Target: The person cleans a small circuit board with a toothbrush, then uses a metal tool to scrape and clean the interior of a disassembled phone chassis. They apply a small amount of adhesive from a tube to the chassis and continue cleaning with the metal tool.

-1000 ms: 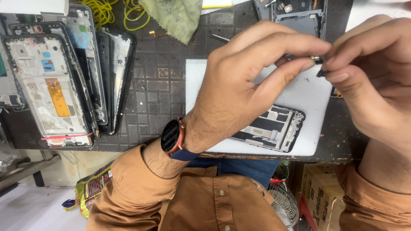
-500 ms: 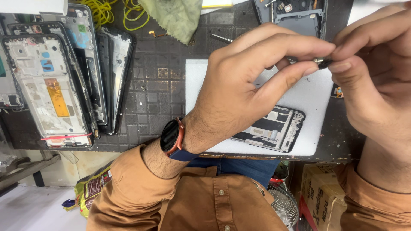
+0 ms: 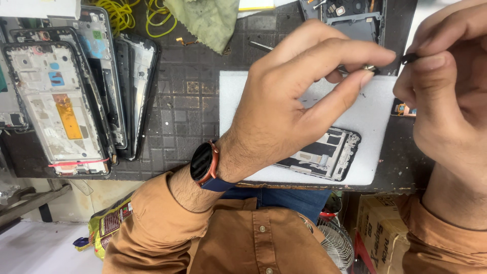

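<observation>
A: Right, packaging? Brown cardboard box (image 3: 381, 228) with red print under the bench (image 3: 172, 109) at right, yellow-brown foil bag (image 3: 109, 223) on the floor at left.
B: Hands?
A: Left hand (image 3: 284, 106) pinches a small metal part (image 3: 371, 68) above the white foam pad (image 3: 238, 101); right hand (image 3: 446, 96) pinches a black tool tip (image 3: 409, 58), now pulled apart from the part.

The work mat (image 3: 193, 109) is dark grey-black with a square grid pattern. A white foam pad (image 3: 373, 114) lies at its near edge under a black phone frame (image 3: 324, 157). At the left edge a pale frame (image 3: 56, 109) shows an orange strip and blue patches — with a red band. Yellow cable (image 3: 124, 12) and an olive-green cloth (image 3: 210, 20) sit at the far edge. The shirt (image 3: 243, 238) is rust-brown — the watch (image 3: 203, 163) black, rimmed red.
</observation>
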